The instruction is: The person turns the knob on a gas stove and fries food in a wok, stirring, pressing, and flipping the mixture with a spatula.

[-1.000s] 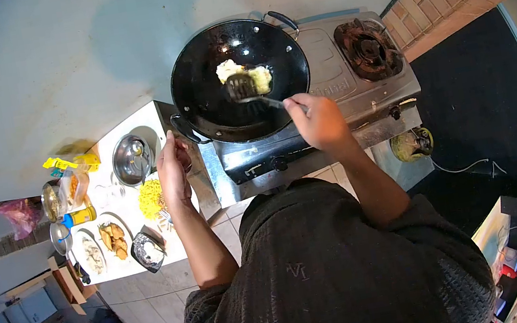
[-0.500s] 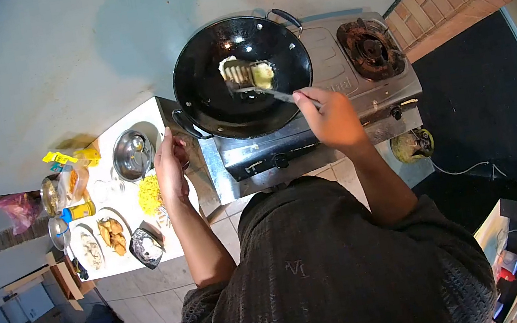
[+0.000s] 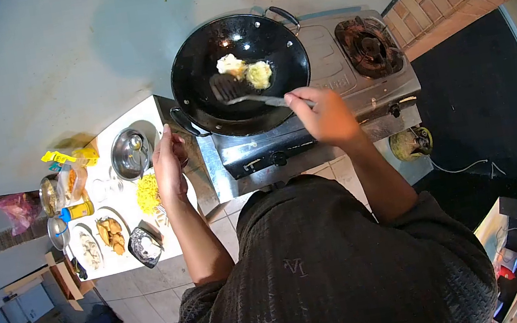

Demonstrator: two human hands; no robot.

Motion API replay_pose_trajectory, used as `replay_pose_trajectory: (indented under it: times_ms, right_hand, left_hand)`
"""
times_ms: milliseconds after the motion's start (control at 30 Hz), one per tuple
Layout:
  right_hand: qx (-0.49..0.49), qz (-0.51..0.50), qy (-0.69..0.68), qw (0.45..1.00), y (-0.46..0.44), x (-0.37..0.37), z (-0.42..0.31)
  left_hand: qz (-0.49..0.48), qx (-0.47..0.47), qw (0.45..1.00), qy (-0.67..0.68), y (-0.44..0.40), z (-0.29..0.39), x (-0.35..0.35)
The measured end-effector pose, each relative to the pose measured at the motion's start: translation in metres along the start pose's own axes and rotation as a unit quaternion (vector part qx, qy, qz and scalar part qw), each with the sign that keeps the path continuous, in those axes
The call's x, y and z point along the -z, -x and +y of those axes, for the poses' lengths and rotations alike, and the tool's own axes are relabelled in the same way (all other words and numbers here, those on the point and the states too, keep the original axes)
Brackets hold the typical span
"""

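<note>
My right hand (image 3: 326,112) is closed around the handle of a slotted spatula (image 3: 274,100). Its dark blade lies in the black wok (image 3: 193,50), just below two pale yellow pieces of frying food (image 3: 259,75) that look like egg. The blade and the lower piece are close together; I cannot tell if they touch. My left hand (image 3: 169,170) is raised beside the wok's left handle (image 3: 187,122), apart from it, fingers extended and partly hidden behind one another. Nothing shows in it. Shredded yellow food (image 3: 147,191) lies just left of that hand.
The gas stove (image 3: 325,70) has a second burner (image 3: 370,47) on the right. On the white table (image 3: 119,263) stand a metal bowl (image 3: 131,154), a plate of browned pieces (image 3: 112,235), a black bowl with white powder (image 3: 145,247) and a yellow container (image 3: 79,211). A gas cylinder (image 3: 410,143) stands below right.
The spatula blade has moved left and down off the food, uncovering both pieces. My right hand has shifted slightly left. My left hand has stayed in place.
</note>
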State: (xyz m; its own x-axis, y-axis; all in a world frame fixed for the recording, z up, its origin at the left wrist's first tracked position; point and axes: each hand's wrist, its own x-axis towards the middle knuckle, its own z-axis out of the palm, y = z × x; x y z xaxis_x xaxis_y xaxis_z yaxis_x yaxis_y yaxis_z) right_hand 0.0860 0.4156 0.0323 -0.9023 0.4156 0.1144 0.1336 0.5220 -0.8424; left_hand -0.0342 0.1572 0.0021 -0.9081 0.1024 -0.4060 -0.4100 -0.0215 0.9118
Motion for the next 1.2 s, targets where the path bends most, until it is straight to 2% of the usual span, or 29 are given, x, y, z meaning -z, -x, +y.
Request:
replay_pose_trajectory:
  times_ms: [67, 200, 267, 367, 500, 567, 600, 667, 767, 900, 933, 1033, 1067, 1133, 1200]
  right_hand:
    - [-0.025, -0.053, -0.028, 0.998, 0.001, -0.009, 0.006]
    - [-0.066, -0.083, -0.020, 0.994, -0.004, -0.010, 0.012]
    - [-0.061, -0.027, 0.063, 0.996, -0.006, 0.001, 0.007]
    - [-0.035, 0.007, 0.011, 0.999, -0.004, 0.005, 0.007]
    - [0.004, -0.028, -0.029, 0.999, -0.004, -0.009, 0.014]
    - [-0.074, -0.079, -0.012, 0.994, -0.005, -0.014, 0.011]
    - [-0.073, -0.079, -0.012, 0.994, -0.004, -0.013, 0.011]
    - [-0.020, -0.012, 0.064, 0.998, -0.003, -0.009, 0.009]
    - [-0.038, 0.018, 0.042, 0.998, -0.001, 0.007, -0.006]
    - [0.000, -0.030, -0.005, 1.000, -0.001, -0.006, 0.009]
    - [-0.025, -0.062, -0.007, 0.998, -0.001, -0.008, 0.008]
    - [-0.060, -0.065, -0.011, 0.996, -0.002, -0.012, 0.008]
    - [-0.061, -0.066, -0.011, 0.996, -0.002, -0.010, 0.009]
    - [-0.038, 0.009, 0.066, 0.997, -0.004, -0.005, 0.011]
    - [-0.037, 0.006, 0.038, 0.999, -0.003, 0.001, 0.007]
  left_hand:
    - [-0.003, 0.001, 1.000, -0.001, -0.003, -0.002, 0.000]
    - [-0.017, -0.002, 1.000, 0.002, -0.005, -0.003, 0.000]
    - [-0.006, -0.003, 1.000, 0.010, -0.004, -0.002, -0.001]
    - [-0.003, -0.004, 1.000, 0.012, -0.001, -0.001, -0.002]
    - [0.014, -0.007, 1.000, 0.001, -0.001, 0.000, -0.004]
    - [-0.016, 0.000, 1.000, 0.009, -0.004, -0.003, -0.001]
    - [-0.016, 0.000, 1.000, 0.009, -0.003, -0.002, -0.001]
    - [-0.012, -0.001, 1.000, 0.002, -0.001, 0.000, -0.002]
    - [-0.002, -0.002, 1.000, 0.012, -0.002, -0.001, 0.002]
    - [-0.013, 0.005, 1.000, -0.001, -0.005, -0.003, 0.005]
    - [-0.010, 0.001, 1.000, -0.007, -0.004, -0.005, 0.005]
    - [-0.003, -0.009, 1.000, -0.015, -0.008, -0.006, 0.004]
    - [0.002, -0.009, 1.000, -0.020, -0.008, -0.007, 0.004]
    - [-0.003, -0.011, 1.000, -0.013, -0.007, -0.006, 0.003]
    - [-0.008, -0.011, 1.000, -0.007, -0.005, -0.005, 0.003]
